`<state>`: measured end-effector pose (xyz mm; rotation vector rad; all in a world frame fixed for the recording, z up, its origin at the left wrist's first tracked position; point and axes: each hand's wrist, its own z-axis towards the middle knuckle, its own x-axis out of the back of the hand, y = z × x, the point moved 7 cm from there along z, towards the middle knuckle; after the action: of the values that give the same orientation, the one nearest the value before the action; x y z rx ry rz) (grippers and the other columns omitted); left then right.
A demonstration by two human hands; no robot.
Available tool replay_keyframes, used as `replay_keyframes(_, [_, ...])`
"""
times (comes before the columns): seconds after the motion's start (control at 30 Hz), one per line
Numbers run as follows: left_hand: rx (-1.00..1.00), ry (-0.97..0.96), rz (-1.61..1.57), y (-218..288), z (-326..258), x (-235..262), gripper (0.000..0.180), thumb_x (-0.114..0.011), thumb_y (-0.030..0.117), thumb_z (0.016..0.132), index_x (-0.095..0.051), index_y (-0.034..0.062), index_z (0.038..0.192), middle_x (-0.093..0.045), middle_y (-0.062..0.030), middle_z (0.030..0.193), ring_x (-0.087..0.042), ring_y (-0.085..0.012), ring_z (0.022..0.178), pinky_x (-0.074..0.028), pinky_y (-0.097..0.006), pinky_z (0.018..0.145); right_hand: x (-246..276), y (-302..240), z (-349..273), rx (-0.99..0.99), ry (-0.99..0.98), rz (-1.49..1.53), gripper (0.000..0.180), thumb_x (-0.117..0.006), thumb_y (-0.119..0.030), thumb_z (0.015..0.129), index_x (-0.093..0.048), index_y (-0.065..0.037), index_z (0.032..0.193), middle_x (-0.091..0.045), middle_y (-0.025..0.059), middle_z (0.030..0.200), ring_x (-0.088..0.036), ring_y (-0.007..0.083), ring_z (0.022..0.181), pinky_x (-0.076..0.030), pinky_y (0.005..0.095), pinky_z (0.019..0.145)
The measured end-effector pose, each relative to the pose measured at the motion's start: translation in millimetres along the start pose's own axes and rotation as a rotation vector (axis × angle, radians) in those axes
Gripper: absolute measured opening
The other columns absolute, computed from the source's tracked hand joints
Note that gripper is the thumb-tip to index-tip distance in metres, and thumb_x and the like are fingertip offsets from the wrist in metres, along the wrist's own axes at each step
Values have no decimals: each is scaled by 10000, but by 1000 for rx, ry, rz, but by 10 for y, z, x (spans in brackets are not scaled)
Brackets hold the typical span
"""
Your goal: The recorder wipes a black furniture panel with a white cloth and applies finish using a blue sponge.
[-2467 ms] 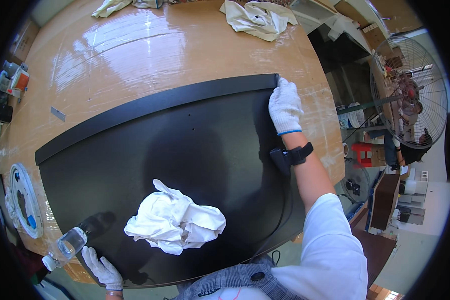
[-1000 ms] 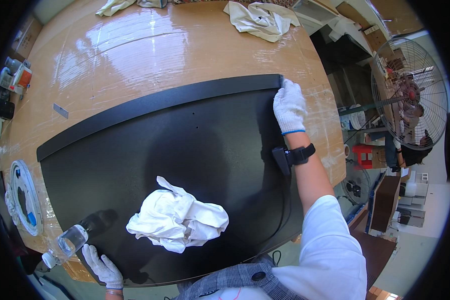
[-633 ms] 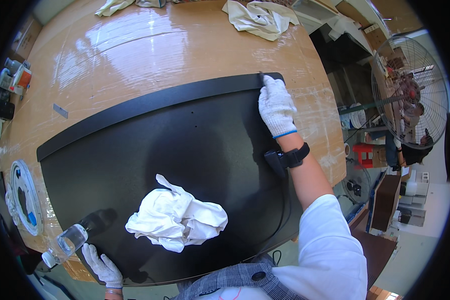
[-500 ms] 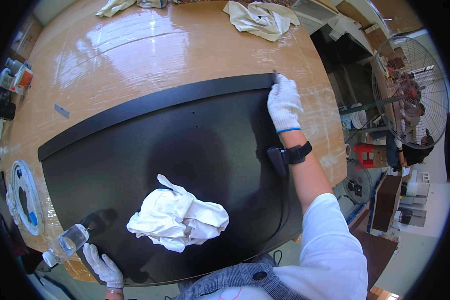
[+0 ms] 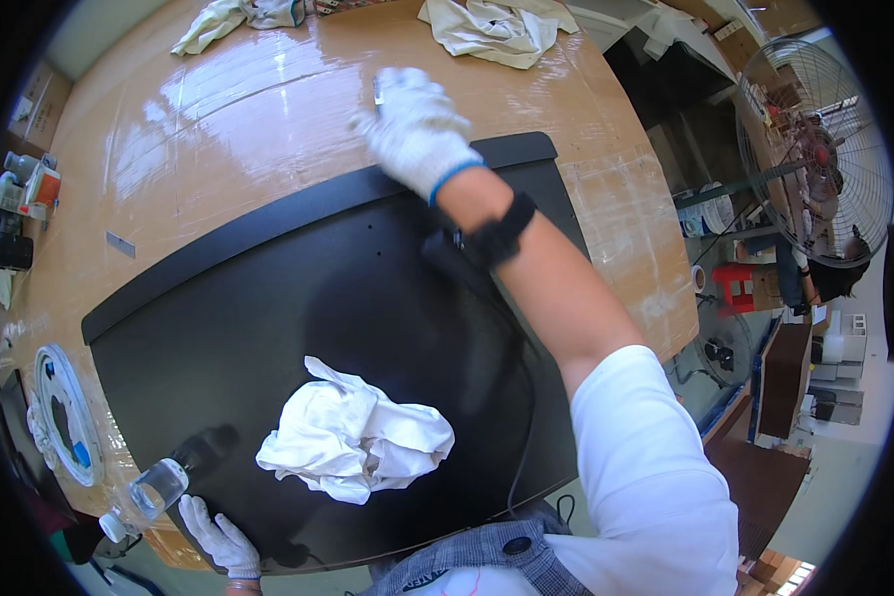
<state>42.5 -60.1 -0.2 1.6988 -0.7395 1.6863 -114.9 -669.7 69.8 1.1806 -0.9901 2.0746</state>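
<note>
A large black panel (image 5: 268, 318) with a raised strip along its far edge lies on the table. My right hand (image 5: 417, 124), in a white knit glove, is over the far strip. Its fingers are closed on a small thin grey piece (image 5: 377, 89), mostly hidden by the glove and blurred. My left hand (image 5: 221, 536), gloved too, rests on the panel's near left corner with its fingers stretched out. Beside it a clear bottle (image 5: 159, 487) with a white cap lies on its side. A crumpled white cloth (image 5: 353, 437) sits on the panel between my arms.
Plastic-wrapped cardboard covers the table (image 5: 308, 119). On it are a small flat metal piece (image 5: 121, 244), a round white lid-like ring (image 5: 67, 417) and cloths (image 5: 497, 30) at the far side. A large fan (image 5: 815, 149) stands at the right, with a person (image 5: 834, 273) behind it.
My right hand has swung left from the panel's far right corner to past the middle of the far strip. The left hand stays on the near left corner. The view has shifted slightly.
</note>
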Motion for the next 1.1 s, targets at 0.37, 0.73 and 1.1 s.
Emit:
replay_keyframes(0.37, [11,-13,6,7,-29,30,450,-397,216,1014,-421,-24,1393,-372,-221,1480,-323,-395,1392,-255,-473,1155,664,-1274,-1851,730,-605,506,242,-646,-265,748,-587,-206,975,-620,19,731,-646,210,626,-505,355,529])
replay_keyframes(0.73, [-22,111,-88,154,64,246,442,-517,78,913,-483,3,1347,-467,-218,1403,-389,-429,1333,-287,-500,1128,968,2417,-899,-411,-24,237,280,-580,-193,950,-582,-29,1177,-644,74,1052,-620,167,900,-526,317,786])
replay_keyframes(1.1, [319,269,-699,-153,48,199,810,-710,160,843,-235,2,1480,-352,-205,1477,-381,-334,1361,-302,-425,1138,-65,-239,-680,315,-47,-50,412,-644,-133,769,-598,-63,1173,-643,171,1101,-598,362,1061,-469,427,946])
